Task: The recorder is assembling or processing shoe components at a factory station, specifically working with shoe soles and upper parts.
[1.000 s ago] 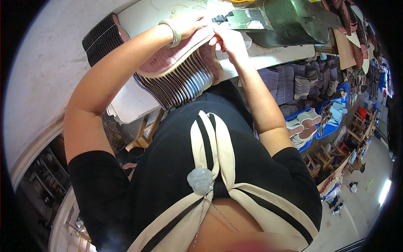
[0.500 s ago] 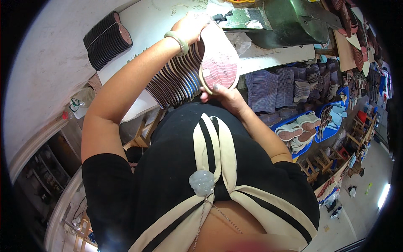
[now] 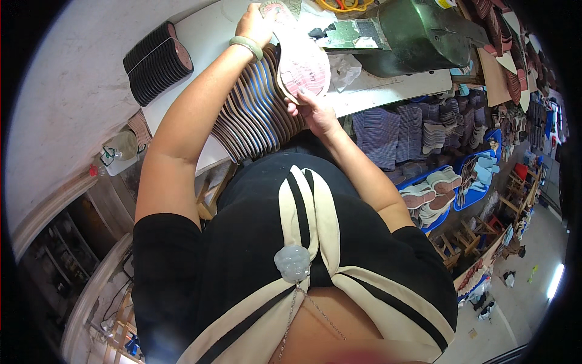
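A shoe sole [image 3: 301,60] with a pinkish striped face and a pale edge is held lengthwise over the table, its wider end toward me. My left hand [image 3: 257,27], with a bangle at the wrist, is closed on its narrower far end. At the near end, my right hand [image 3: 315,112] pinches the rim, thumb on the pink face and fingers curled at the edge. Just left of the sole, a long row of soles [image 3: 254,109] stands on edge, packed closely together.
A tied bundle of black soles [image 3: 154,64] lies on the white table [image 3: 388,91] at the far left. The green machine [image 3: 418,36] stands beyond my right hand. Stacked soles [image 3: 376,136] and blue crates [image 3: 476,182] are below the table on the right.
Both hands have carried the sole away from me and slightly left. Its far end now shows more, and more of the standing row is uncovered.
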The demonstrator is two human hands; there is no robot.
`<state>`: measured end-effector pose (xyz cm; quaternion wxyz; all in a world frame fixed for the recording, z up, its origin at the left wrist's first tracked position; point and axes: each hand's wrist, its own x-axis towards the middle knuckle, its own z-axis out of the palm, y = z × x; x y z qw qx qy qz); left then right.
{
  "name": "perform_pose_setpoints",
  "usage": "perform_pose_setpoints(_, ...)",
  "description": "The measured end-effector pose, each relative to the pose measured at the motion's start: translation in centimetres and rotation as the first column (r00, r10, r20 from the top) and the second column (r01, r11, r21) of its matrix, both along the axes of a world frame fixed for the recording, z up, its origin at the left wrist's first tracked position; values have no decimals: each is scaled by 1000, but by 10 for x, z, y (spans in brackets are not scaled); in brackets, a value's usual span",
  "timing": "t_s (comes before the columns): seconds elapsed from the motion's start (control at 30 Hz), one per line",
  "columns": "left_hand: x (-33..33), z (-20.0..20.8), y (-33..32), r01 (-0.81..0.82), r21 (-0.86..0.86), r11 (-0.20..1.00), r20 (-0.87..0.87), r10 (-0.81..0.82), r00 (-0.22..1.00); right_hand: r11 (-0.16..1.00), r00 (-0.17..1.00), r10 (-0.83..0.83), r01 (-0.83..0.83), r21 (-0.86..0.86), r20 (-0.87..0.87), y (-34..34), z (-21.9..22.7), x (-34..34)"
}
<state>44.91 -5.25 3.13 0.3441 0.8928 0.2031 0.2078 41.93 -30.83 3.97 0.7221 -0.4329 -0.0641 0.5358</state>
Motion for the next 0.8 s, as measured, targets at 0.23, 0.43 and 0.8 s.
perform_pose_setpoints(0.23,-3,16,15,-425,-194,884,-332,348,877,998,998,-57,57,-19,20,25,8,14)
perform_pose_setpoints(0.43,-5,66,4,488,338,804,-331,-384,862,993,996,-85,87,-81,35,35,24,28)
perform_pose_setpoints(0.8,-24,55,4,299,-691,658,-198,-571,797,955,935,-5,110,-275,356,48,37,56)
